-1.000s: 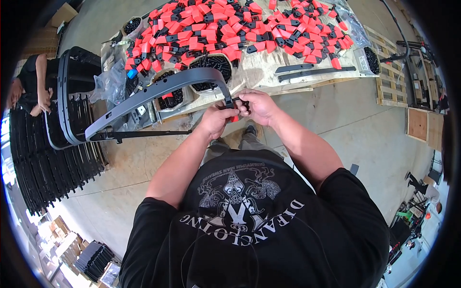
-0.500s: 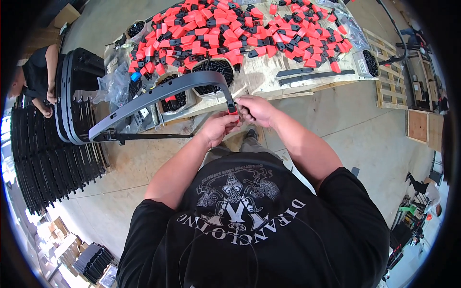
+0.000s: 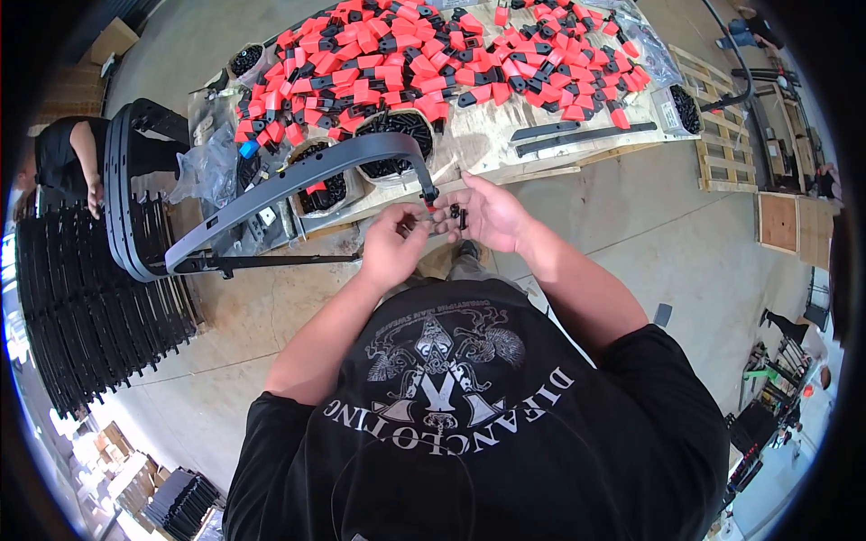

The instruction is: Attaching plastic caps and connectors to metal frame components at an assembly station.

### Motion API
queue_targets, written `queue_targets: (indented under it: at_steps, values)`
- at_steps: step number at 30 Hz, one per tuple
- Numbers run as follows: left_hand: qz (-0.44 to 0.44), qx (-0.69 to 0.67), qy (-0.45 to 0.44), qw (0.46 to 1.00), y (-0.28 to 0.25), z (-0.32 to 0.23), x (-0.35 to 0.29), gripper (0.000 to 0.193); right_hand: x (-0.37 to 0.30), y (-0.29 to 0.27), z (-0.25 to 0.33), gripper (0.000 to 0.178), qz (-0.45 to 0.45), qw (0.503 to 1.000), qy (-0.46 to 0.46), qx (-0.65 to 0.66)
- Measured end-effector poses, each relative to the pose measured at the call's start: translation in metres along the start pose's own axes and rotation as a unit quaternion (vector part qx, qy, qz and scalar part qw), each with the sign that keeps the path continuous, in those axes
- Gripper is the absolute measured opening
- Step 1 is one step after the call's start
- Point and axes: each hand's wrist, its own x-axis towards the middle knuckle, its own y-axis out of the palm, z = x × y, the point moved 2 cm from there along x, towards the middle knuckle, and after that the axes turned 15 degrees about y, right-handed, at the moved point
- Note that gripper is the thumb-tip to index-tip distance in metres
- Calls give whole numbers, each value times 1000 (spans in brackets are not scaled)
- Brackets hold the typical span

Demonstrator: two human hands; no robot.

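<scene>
A long dark-grey metal frame (image 3: 298, 180) with a bent end reaches from the left to just above my hands. A bit of a red and black end piece (image 3: 431, 206) shows at its tip, partly behind my fingers. My right hand (image 3: 494, 215) is turned palm up, fingers curled, cradling several small black bolts (image 3: 459, 216). Close beside it, my left hand (image 3: 395, 239) has thumb and fingers drawn together by the frame's tip. What they pinch, if anything, cannot be made out.
Red and black plastic pieces (image 3: 361, 59) are heaped on the wooden table (image 3: 487, 149) ahead. Along its near edge stand bags of black parts (image 3: 325, 194) and two dark flat bars (image 3: 586, 138). At left, a co-worker (image 3: 77, 167) stands by stacked black bars (image 3: 90, 288). A pallet (image 3: 722, 135) lies right.
My right hand has turned over and opened away from the frame's end, showing the bolts in its palm. My left hand has let go of the red end piece and moved slightly lower.
</scene>
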Motion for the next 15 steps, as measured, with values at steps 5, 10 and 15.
queue_targets:
  at_steps: [5, 10, 15]
  values:
    - [70, 204, 317, 924, -2, -43, 4, 28, -4, 26, -10, 61, 39, 999, -24, -10]
    - [113, 219, 319, 915, 0, -41, 6, 25, -2, 37, -7, 55, -25, 996, -31, -79]
    - [118, 184, 279, 935, 2, -38, 6, 22, 6, 23, -13, 50, -47, 994, -21, -94]
